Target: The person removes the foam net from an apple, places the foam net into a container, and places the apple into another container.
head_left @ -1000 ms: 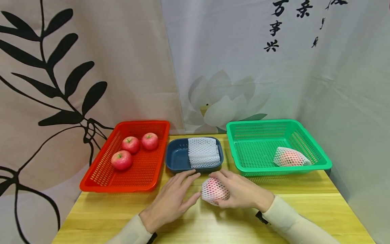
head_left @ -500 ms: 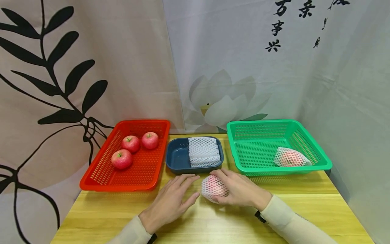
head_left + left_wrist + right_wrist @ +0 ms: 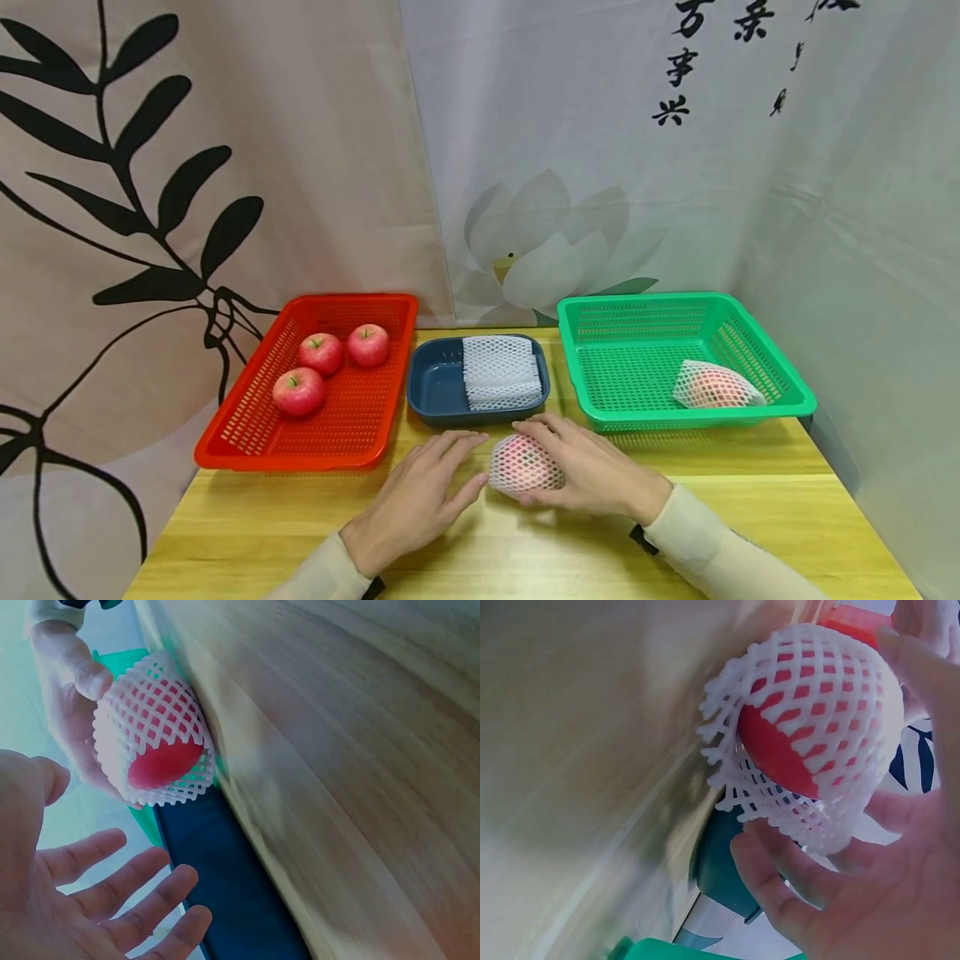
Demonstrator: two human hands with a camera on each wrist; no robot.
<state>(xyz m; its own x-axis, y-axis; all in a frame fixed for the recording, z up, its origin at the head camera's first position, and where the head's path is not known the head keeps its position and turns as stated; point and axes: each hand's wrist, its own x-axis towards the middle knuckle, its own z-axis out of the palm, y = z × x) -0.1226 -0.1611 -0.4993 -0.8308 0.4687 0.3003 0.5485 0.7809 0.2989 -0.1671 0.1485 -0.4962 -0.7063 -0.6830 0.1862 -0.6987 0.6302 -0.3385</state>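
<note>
My right hand (image 3: 588,471) grips an apple in a white foam net sleeve (image 3: 523,465) just above or on the wooden table, in front of the blue tray. Fingers and thumb curve round its right side. In the left wrist view, red apple skin (image 3: 166,763) shows at the sleeve's open end, and the netting covers the rest. Left of the fruit, my left hand (image 3: 416,498) is spread with relaxed fingers and holds nothing. A narrow gap separates its thumb from the sleeve in the head view.
At left, a red basket (image 3: 352,433) holds three bare apples (image 3: 300,392). The blue tray (image 3: 437,392) in the middle contains stacked foam net sleeves (image 3: 501,373). A green basket (image 3: 630,367) at right holds one netted apple (image 3: 717,387). A curtain (image 3: 337,167) hangs behind.
The netted apple has shifted slightly left in the head view, with my right hand still round it. My left hand has drawn back slightly toward me and stays spread.
</note>
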